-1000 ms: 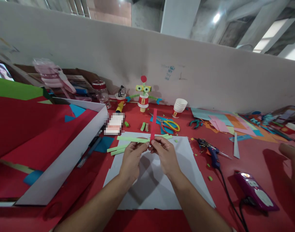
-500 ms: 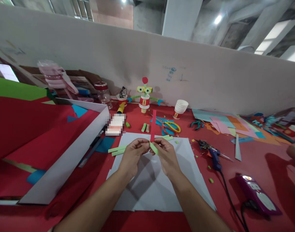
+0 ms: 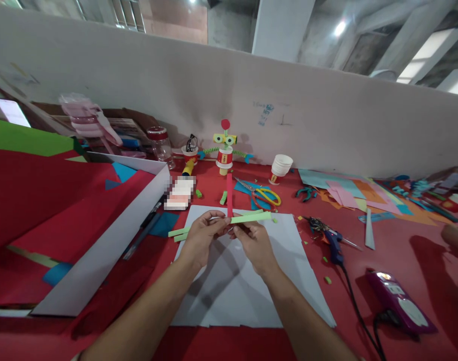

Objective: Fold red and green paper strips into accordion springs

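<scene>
My left hand (image 3: 203,239) is closed, thumb and finger pinching the joint of a red paper strip (image 3: 229,195) and a light green paper strip (image 3: 253,217). The red strip points away from me; the green one runs out to the right. My right hand (image 3: 254,245) is closed at the same joint, its fingertips partly hidden under the green strip. Both hands are over a white sheet (image 3: 236,301). Another pair of green strips (image 3: 179,234) pokes out left of my left hand. Beyond the red strip's left side lies a small folded green paper spring (image 3: 223,197).
Scissors (image 3: 264,195), pliers (image 3: 306,193) and a paper-cup robot figure (image 3: 224,156) stand or lie farther back, with stacked paper cups (image 3: 280,168). A glue gun (image 3: 333,245) and a purple power strip (image 3: 400,301) lie right. A white box (image 3: 101,250) borders the left. Another person's hand (image 3: 456,238) shows at right.
The green strip has swung from pointing toward me to pointing right, across the red strip. The red strip and both hands have shifted slightly left.
</scene>
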Available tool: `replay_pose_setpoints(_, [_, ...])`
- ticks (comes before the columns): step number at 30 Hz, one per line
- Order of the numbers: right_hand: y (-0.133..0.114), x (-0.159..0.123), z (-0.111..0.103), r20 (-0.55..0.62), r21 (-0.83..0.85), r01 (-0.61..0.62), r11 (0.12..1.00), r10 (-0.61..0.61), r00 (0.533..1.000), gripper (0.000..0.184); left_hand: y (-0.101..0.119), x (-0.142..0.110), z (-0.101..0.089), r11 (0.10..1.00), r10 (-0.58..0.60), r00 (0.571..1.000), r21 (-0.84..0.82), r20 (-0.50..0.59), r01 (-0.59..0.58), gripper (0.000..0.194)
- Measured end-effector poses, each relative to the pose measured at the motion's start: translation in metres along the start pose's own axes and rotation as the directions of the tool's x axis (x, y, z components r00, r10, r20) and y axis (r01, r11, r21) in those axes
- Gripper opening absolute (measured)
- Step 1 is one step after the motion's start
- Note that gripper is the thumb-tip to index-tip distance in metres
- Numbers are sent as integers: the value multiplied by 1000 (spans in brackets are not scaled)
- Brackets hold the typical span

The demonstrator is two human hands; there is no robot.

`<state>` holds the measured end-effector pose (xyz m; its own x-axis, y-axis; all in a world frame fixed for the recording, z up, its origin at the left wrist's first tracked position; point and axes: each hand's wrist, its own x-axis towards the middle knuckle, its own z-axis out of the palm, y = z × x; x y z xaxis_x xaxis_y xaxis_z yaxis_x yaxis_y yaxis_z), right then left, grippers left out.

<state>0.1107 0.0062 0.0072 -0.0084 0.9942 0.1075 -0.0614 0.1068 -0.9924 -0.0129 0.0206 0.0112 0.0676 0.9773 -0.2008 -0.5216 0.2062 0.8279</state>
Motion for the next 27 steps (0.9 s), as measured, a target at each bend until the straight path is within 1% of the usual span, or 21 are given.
replay_pose_setpoints(3, [-1,-2,2,0,93,-21,995,21,1000,18,-2,-1,1,999,34,998,-15,-48,-35,33])
replay_pose_setpoints(5, [-1,-2,3,-42,130,-41,991,47,998,18,-3,-2,2,998,57,997,-22,-58,-59,33])
replay_pose_setpoints(7, [0,-2,4,-101,144,-56,988,71,992,18,-5,-5,4,997,72,996,-28,-45,-74,31])
replay_pose_setpoints(9, [1,-1,4,-140,146,-71,987,92,986,18,-6,-7,6,997,72,997,-32,-35,-73,31])
replay_pose_setpoints(13, [2,0,3,-164,113,-81,990,99,982,16,-6,-9,9,998,64,998,-27,-24,-64,30])
replay_pose_setpoints(16, [3,1,1,-179,84,-67,994,82,980,15,-7,-9,9,998,70,998,1,11,-70,27])
replay_pose_setpoints(19, [3,1,-1,-203,60,-53,997,64,977,14,-8,-8,7,998,37,998,47,59,-40,25])
replay_pose_setpoints(23, [4,0,-2,-170,2,-33,999,32,985,12,-7,-7,4,994,34,992,103,125,-47,13])
replay_pose_setpoints(25, [3,-1,-1,-148,-9,-19,1000,17,989,14,-6,-6,4,993,24,992,109,127,-38,13])
replay_pose_setpoints(27, [2,-1,0,-131,16,-11,1000,13,991,17,-6,-5,2,995,2,994,95,105,-12,13])
